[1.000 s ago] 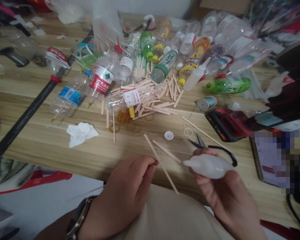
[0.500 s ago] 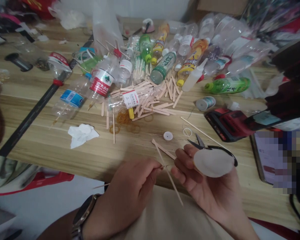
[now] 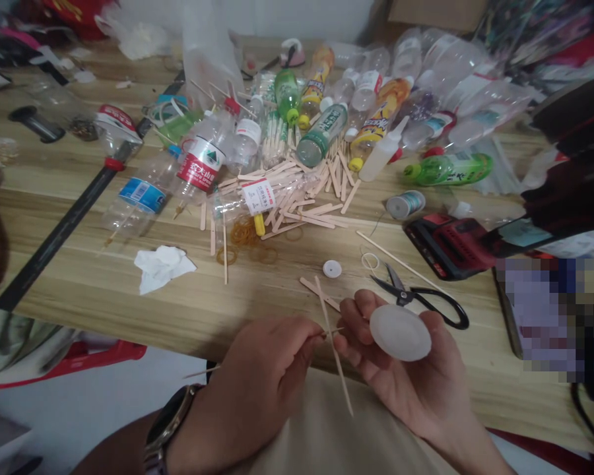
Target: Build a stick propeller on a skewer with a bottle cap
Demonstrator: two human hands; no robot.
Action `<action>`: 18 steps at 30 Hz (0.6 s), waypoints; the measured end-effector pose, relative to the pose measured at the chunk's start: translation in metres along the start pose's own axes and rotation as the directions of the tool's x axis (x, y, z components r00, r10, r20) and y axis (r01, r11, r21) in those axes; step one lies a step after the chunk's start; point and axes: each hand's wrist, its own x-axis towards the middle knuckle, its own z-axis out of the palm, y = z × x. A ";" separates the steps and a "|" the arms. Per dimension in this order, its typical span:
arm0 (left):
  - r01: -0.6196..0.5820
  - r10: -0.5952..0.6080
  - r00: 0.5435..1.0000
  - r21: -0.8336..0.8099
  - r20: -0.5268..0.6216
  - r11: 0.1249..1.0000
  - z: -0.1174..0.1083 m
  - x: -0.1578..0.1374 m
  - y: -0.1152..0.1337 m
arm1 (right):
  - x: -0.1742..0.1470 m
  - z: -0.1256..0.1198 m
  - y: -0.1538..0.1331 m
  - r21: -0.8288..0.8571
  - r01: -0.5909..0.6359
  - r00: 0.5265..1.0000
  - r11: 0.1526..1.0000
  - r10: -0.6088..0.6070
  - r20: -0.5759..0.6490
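Wooden table [image 3: 79, 277]: light plank top, landmark for all entries below.

Heap of plastic bottles [image 3: 327, 112]: far middle of the table, lying on their sides, mixed with loose flat wooden sticks [image 3: 297, 204] on the near side of the heap.

Red power tool [image 3: 450, 244]: right part of the table.

Left hand [image 3: 262, 382]: at the table's near edge, fingers pinched shut on a long thin wooden stick [image 3: 332, 343], which stands steeply, its upper end over the tabletop.

Right hand [image 3: 416, 376]: at the near edge, just right of the stick, fingers closed around a translucent white squeeze bottle [image 3: 400, 332], round base toward the camera.

Black scissors [image 3: 420, 300]: on the table just beyond the right hand.

Crumpled tissue [image 3: 161, 264]: left of centre.

White cap [image 3: 332, 268]: on the table just beyond the stick.
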 end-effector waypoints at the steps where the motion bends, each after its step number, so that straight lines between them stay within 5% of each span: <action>1: 0.001 -0.001 1.000 0.000 0.001 1.000 0.000 0.000 0.000 | 0.000 0.001 0.000 -0.012 0.003 1.000 1.000 -0.003 -0.005; 7: 0.015 -0.016 1.000 -0.011 -0.011 1.000 0.001 0.001 0.001 | 0.001 0.000 -0.004 -0.097 0.138 0.988 0.986 -0.144 -0.052; 12: 0.016 -0.016 1.000 -0.026 -0.003 1.000 0.000 0.003 -0.001 | -0.002 -0.018 -0.006 -0.071 0.243 0.939 0.968 -0.252 -0.235; 18: 0.005 -0.005 1.000 -0.007 -0.004 1.000 -0.001 0.000 -0.002 | -0.025 -0.034 -0.014 -0.414 0.291 0.857 0.863 -0.427 -0.287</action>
